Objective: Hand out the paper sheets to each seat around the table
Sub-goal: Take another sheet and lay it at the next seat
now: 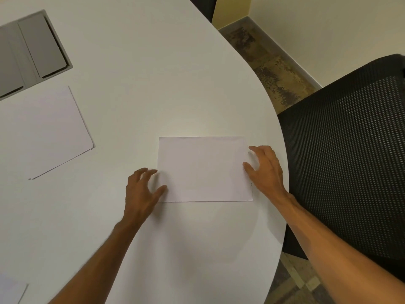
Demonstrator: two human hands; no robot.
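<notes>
A white paper sheet (205, 170) lies flat on the white table (153, 95), close to its curved right edge and in front of a black mesh chair (350, 154). My left hand (142, 189) is at the sheet's left edge, fingers spread, thumb and fingertips touching the paper. My right hand (266, 170) is at the sheet's right edge, fingers apart, fingertips at the paper's border. Neither hand grips anything. A stack of white sheets (46, 132) rests at the left. The corner of another sheet (11, 290) shows at the bottom left.
A grey recessed cable box (32, 51) with flaps is set into the table at the top left. Patterned carpet (274, 71) and a cream wall lie beyond the table's right edge. A dark chair back (203, 5) shows at the top.
</notes>
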